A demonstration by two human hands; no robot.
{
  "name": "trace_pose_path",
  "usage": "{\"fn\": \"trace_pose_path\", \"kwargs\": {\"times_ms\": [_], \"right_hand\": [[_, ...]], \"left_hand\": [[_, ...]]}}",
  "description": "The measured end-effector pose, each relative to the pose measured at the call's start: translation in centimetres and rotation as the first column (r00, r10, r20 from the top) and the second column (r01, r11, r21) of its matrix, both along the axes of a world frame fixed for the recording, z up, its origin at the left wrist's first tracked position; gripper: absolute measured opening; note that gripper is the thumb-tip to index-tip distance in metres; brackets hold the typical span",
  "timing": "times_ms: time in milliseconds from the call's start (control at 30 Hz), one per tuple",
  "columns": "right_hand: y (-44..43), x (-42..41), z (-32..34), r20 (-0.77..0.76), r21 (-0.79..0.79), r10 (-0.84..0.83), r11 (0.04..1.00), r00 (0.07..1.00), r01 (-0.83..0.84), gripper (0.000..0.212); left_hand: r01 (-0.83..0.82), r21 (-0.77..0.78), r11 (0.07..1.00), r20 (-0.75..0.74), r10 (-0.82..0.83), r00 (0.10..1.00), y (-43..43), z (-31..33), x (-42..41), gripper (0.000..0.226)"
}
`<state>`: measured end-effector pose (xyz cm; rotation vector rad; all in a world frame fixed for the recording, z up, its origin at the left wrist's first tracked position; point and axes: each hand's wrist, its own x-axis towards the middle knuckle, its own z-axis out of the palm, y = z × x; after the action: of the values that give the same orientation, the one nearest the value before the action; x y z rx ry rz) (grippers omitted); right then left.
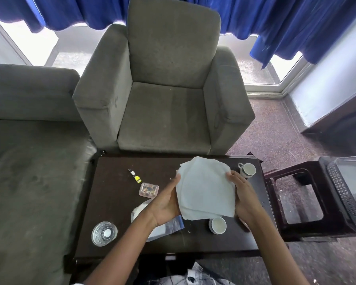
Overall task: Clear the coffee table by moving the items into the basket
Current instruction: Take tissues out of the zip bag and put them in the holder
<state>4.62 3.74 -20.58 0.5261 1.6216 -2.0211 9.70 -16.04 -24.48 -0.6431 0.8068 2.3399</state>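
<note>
napkins (pixel 205 192), a loose white stack, were pressed between both hands above the dark worktop (pixel 115 202). the left hand (pixel 167 204) and right hand (pixel 245 198) each lay flat against an edge, palms facing, fingers extended, forearms angled in. the sheets looked uneven and could slip or scatter on the carry to the black basket (pixel 345 194) at right. cups (pixel 247 170), a glass (pixel 104 233) and a small box (pixel 148 189) remained.

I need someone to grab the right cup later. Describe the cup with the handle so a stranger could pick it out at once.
Start at the dark coffee table in front of the grey armchair. At its far right corner stands a white cup with a handle. The other white cup, near the front edge, shows no handle.
</note>
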Motion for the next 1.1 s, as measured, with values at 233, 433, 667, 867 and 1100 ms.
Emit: {"fn": "trace_pose_path", "kwargs": {"times_ms": [233,433,667,867,1100], "right_hand": [[-0.7,0.4,-1.7,-0.166,0.423,0.093,0.906,0.982,-0.014,0.029],[-4.7,4.9,-1.0,-0.534,0.845,0.745,0.482,0.398,0.232,0.039],[-5.5,6.6,-3.3,-0.463,0.886,0.831,0.436,0.308,0.154,0.03],[-5.8,6.8,-1.6,-0.522,0.683,0.617,0.716,0.59,-0.145,0.031],[-5.7,6.8,-0.7,-0.575,0.635,0.619,0.75,0.535,-0.185,0.027]], "left_hand": [[-0.028,0.087,0.996,0.069,0.022,0.997,0.5,-0.2,0.3,0.043],[-0.02,0.11,0.994,0.097,0.009,0.995,0.3,-0.1,0.3,0.049],[0.008,0.143,0.99,0.083,-0.02,0.996,-0.5,0.4,0.3,0.047],[0.047,0.133,0.99,0.085,-0.059,0.995,-0.8,0.0,0.5,0.047],[0.08,0.102,0.992,0.084,-0.089,0.992,-1.3,0.5,0.5,0.046]]}}
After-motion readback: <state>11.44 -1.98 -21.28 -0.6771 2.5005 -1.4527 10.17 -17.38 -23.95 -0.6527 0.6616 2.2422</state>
